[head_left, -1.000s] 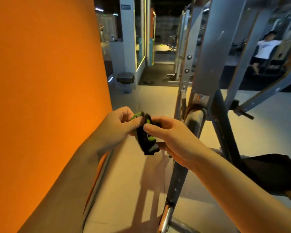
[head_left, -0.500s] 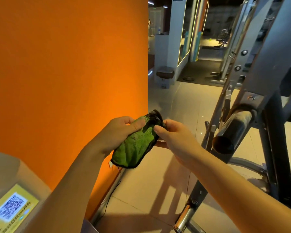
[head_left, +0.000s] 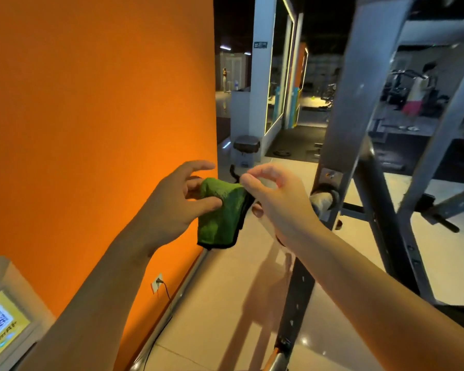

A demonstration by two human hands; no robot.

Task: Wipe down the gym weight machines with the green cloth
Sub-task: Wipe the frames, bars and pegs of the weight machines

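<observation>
A green cloth (head_left: 220, 215) with a black edge hangs folded in front of me, between my two hands. My left hand (head_left: 177, 207) pinches its left side between thumb and curled fingers, the index finger stretched out above. My right hand (head_left: 273, 202) pinches the cloth's upper right corner with thumb and forefinger. The grey steel frame of a weight machine (head_left: 343, 124) rises just right of my right hand, with a worn round peg (head_left: 323, 199) sticking out of it behind my knuckles.
An orange wall (head_left: 99, 116) fills the left side, with a socket and cable (head_left: 158, 283) low down. A box with a QR-code sticker (head_left: 0, 325) sits at bottom left. A stool (head_left: 246, 145) stands ahead on the tiled floor. A person (head_left: 418, 89) stands far right.
The cloth has unfolded further and hangs lower. My left index finger has lifted off it, and my right hand has shifted to pinch the top corner. The view has swung up and left.
</observation>
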